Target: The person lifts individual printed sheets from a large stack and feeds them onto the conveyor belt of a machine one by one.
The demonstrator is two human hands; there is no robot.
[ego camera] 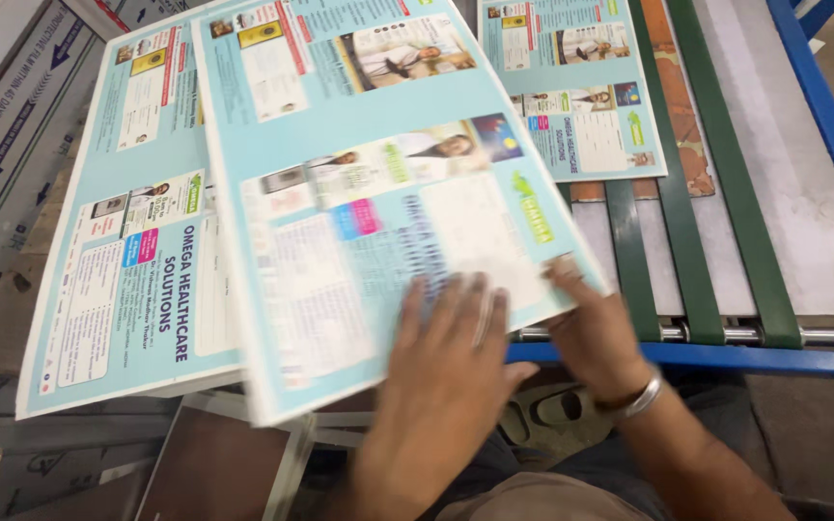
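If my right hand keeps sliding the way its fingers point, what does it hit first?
The right hand points up-left across the top printed sheet it touches, so it would likely keep running over that sheet; nothing else shows on it.

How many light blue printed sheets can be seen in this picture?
3: one sheet under both hands, one on the stack at the left, one on the green conveyor belts at top right. More may lie hidden in the stack.

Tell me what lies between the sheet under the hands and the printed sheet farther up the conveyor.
In the head view, only bare conveyor: green belts and grey bed between the near sheet and the far sheet.
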